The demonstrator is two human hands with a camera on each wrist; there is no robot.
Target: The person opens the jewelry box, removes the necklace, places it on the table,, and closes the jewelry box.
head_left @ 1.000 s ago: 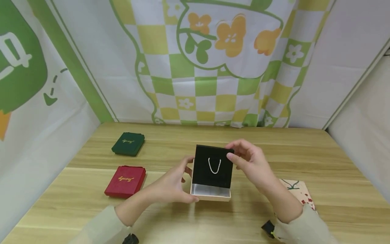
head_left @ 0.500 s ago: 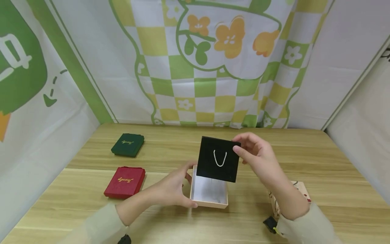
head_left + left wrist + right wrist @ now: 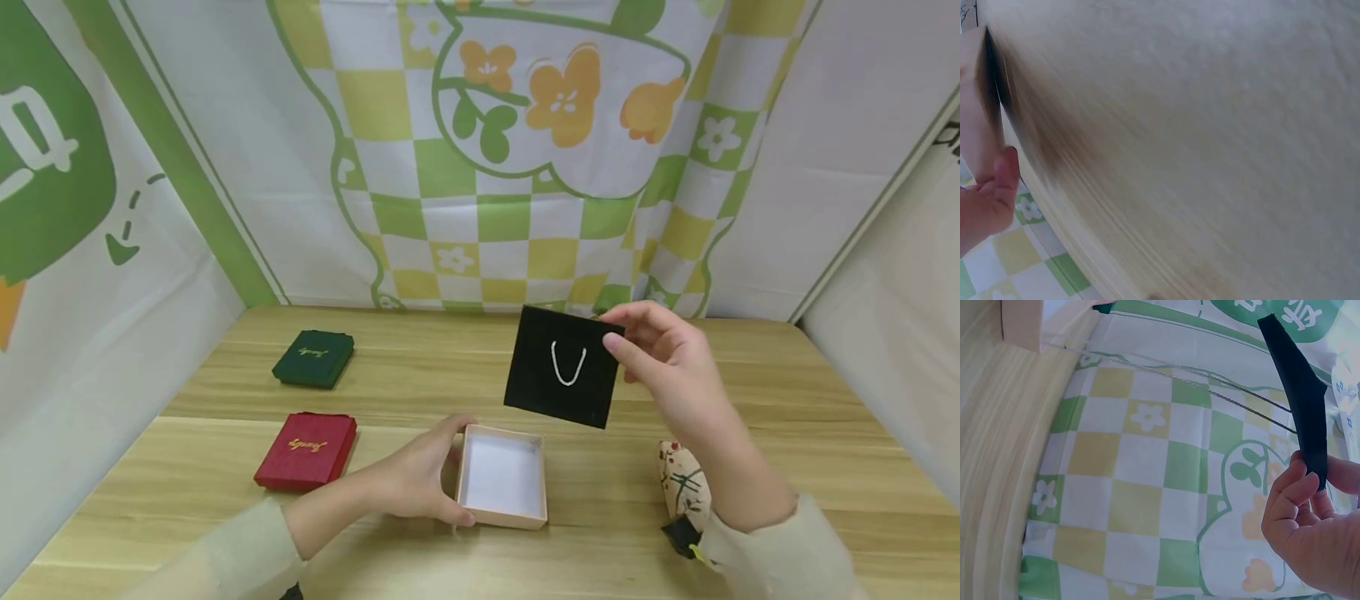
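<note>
Black card [image 3: 564,367] with a silver chain [image 3: 567,384] is pinched by the right grip [image 3: 671,358]; the left grip [image 3: 416,475] holds the box [image 3: 504,482].

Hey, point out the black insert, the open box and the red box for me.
Black insert [image 3: 564,367]: head view, middle of its front face.
Open box [image 3: 503,477]: head view, its bare inside floor.
Red box [image 3: 307,457]: head view, top of its lid.

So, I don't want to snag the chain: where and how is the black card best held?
Probably pinch the black card at its upper right corner, coming from the right as the right hand does: the chain loops across its middle, leaving that flat corner chain-free.
</note>
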